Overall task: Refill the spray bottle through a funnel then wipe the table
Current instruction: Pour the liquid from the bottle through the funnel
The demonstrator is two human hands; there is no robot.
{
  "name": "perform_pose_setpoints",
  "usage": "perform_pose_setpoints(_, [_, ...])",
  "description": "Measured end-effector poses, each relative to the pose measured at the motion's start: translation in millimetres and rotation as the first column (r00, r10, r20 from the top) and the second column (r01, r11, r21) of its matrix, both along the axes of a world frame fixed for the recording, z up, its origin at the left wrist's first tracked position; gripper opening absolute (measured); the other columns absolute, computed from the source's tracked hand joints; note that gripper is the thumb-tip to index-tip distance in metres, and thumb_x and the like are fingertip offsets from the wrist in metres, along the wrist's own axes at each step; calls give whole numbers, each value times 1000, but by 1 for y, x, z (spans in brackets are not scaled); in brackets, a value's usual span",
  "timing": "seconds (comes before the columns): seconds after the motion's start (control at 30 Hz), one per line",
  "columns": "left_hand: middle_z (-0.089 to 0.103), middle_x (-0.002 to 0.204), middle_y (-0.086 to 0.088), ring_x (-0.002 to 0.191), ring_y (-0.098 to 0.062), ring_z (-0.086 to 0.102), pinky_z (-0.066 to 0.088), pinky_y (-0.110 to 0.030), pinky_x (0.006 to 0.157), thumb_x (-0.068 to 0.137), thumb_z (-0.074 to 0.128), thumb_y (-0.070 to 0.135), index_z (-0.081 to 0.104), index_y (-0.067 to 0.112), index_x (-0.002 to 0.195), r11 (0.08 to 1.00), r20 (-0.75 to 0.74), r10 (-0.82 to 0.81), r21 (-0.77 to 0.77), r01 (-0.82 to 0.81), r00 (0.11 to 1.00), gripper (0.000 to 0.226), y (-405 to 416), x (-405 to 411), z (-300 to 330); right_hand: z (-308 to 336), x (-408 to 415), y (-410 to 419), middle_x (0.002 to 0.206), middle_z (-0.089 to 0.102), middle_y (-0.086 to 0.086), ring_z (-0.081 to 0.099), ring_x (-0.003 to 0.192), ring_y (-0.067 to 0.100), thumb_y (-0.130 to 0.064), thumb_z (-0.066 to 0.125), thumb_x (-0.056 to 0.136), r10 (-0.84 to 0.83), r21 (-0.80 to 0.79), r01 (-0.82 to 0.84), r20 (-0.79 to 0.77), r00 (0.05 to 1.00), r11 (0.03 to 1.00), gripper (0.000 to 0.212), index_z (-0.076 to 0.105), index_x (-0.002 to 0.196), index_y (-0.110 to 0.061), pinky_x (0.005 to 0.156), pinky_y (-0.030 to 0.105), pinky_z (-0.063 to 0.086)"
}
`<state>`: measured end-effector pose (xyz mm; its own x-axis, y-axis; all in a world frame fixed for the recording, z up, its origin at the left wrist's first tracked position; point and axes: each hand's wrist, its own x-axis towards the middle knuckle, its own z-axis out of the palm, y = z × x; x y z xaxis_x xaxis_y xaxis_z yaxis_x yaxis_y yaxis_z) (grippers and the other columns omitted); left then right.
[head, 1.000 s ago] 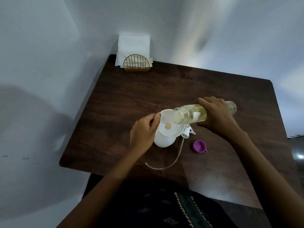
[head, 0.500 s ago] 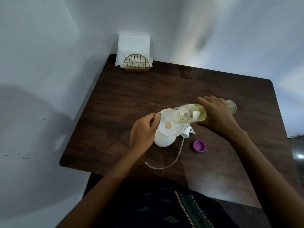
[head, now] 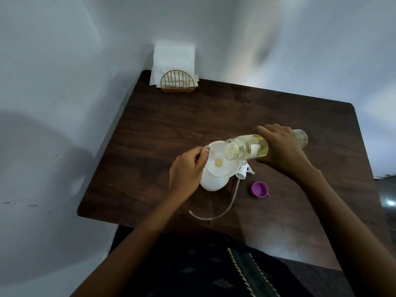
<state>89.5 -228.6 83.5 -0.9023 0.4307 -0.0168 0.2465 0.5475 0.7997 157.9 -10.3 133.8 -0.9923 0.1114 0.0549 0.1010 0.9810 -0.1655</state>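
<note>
Clearly we risk a spill: our right hand (head: 280, 150) wraps the tilted refill bottle (head: 248, 150), its mouth over the funnel (head: 218, 162) our left hand (head: 188, 168) pinches atop the spray bottle (head: 211, 184); overtilting could overflow it.

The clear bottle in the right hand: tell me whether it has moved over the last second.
No. The clear bottle lies tilted with its mouth over the funnel, placed as before relative to the purple cap on the table.
</note>
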Motion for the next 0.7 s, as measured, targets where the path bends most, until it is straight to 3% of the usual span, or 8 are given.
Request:
perform_pose_setpoints(0.3, [61,64,-1,65,-17,62,39,-27,53,100,41,37,64,14,81,1000,10,0,-16,0,1000,38,1,0,3,0,0,1,97,63,9,55,91,31,-28,80,62,1,6,-1,2,1000,1000,50,59,104,-11,82,41,35])
perform_pose_setpoints(0.53, [62,65,-3,66,-19,63,46,-38,57,100,41,37,63,14,80,1000,11,-4,-4,4,1000,38,0,0,0,-2,0,2,97,63,9,55,91,31,-29,81,63,6,10,-6,-11,1000,1000,50,59,105,-11,82,41,36])
perform_pose_setpoints(0.7, [61,64,0,66,-17,63,40,-29,53,100,41,37,60,19,77,1000,8,-8,-16,8,1000,35,0,-1,0,-3,-1,2,95,64,8,55,90,31,-29,81,63,6,17,-6,-18,1000,1000,49,59,103,-11,82,41,36])
